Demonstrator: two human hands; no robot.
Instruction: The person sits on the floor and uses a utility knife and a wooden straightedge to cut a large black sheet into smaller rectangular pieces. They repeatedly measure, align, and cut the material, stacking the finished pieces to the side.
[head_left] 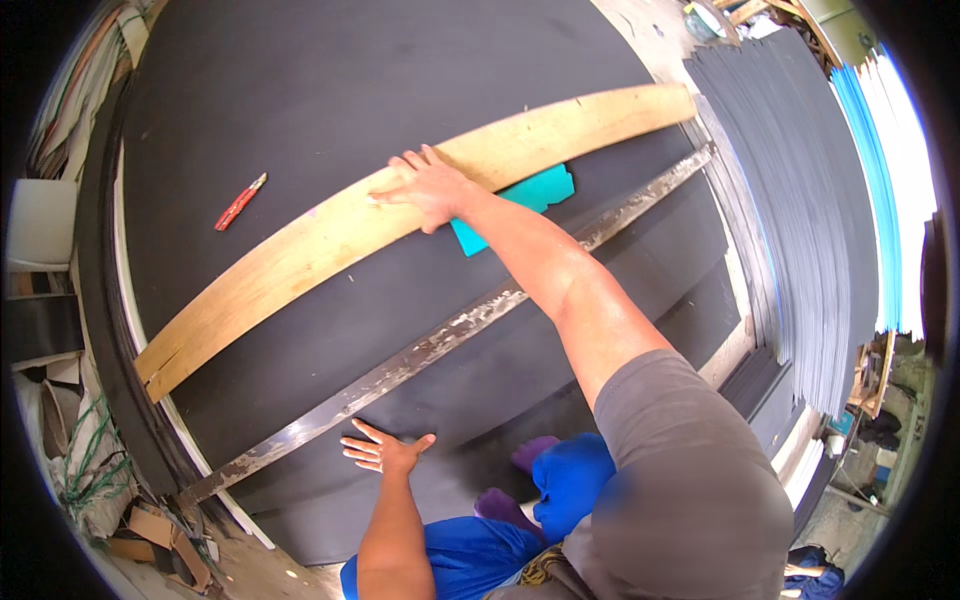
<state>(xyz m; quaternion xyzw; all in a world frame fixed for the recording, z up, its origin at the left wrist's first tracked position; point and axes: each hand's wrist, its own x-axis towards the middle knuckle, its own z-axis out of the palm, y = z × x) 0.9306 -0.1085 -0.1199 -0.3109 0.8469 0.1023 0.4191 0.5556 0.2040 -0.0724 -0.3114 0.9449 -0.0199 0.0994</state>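
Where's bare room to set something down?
On the black sheet, the patch beyond the wooden board, right of the red tool; the strip between board and metal bar, left of the teal piece. Crowded around the right hand.

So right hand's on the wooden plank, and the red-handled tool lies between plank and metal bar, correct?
Not quite: the head view shows the red-handled tool beyond the wooden plank, away from the metal bar. Right hand on the plank is correct.
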